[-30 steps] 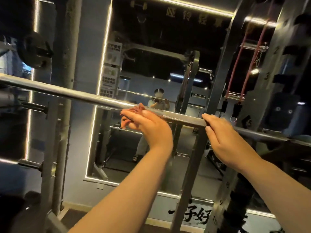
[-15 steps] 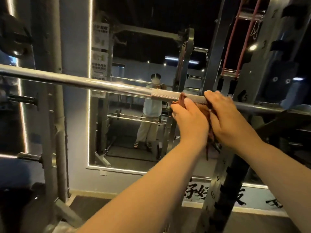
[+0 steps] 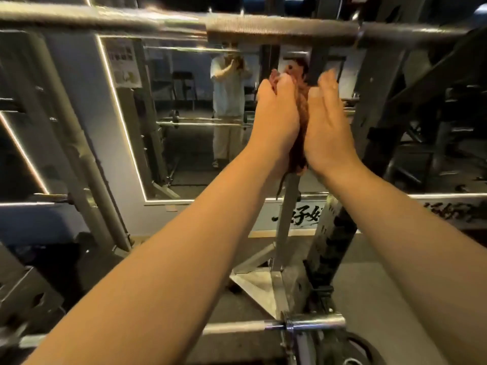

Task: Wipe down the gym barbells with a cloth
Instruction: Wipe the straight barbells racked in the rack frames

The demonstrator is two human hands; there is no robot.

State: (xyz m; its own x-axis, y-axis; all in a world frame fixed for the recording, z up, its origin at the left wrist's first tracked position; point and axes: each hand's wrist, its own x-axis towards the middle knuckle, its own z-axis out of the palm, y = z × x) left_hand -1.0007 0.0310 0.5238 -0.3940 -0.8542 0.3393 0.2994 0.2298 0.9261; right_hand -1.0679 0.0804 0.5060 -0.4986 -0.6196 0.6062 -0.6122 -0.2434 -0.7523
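Observation:
A steel barbell (image 3: 279,29) runs across the top of the view, resting in a rack, with a knurled section in its middle. Below it, my left hand (image 3: 276,114) grips a dark red cloth (image 3: 300,101) with curled fingers. My right hand (image 3: 329,122) presses flat against the cloth from the other side, fingers straight. The cloth is bunched between both palms, and a strand hangs down below my wrists. Neither hand touches the bar.
A second barbell (image 3: 245,326) with a collar and a dark plate (image 3: 350,349) lies low near the floor. Rack uprights (image 3: 329,233) stand right behind my hands. A wall mirror (image 3: 184,114) ahead reflects a person. More rack posts (image 3: 87,159) stand at left.
Both hands came off the bar and dropped below it, closing together on the cloth. The view tilted down, so the bar now sits at the top and the low barbell appears.

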